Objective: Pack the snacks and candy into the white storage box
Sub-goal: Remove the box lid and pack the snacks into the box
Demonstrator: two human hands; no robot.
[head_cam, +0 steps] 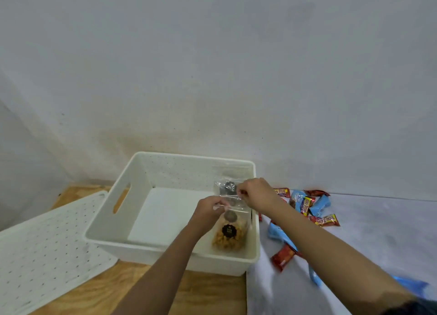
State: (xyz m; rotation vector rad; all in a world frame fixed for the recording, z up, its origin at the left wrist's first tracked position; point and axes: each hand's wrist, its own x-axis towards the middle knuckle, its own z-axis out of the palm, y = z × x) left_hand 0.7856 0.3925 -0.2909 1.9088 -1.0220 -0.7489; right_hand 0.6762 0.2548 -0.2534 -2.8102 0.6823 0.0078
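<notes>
Left hand (210,208) and right hand (256,193) each pinch, in a narrow grip, the clear snack bag (228,238) inside the white storage box (189,157); best lay it flat along the right wall, sparing room for the candy (305,206).

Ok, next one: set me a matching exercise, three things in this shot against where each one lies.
Things: 1 snack bag; 2 perforated lid; 3 candy bars.
Places: A on the pale cloth right of the white storage box; B inside the box, by its right wall; C flat on the wooden table, left of the box.
Pairs: 1-B, 2-C, 3-A.
</notes>
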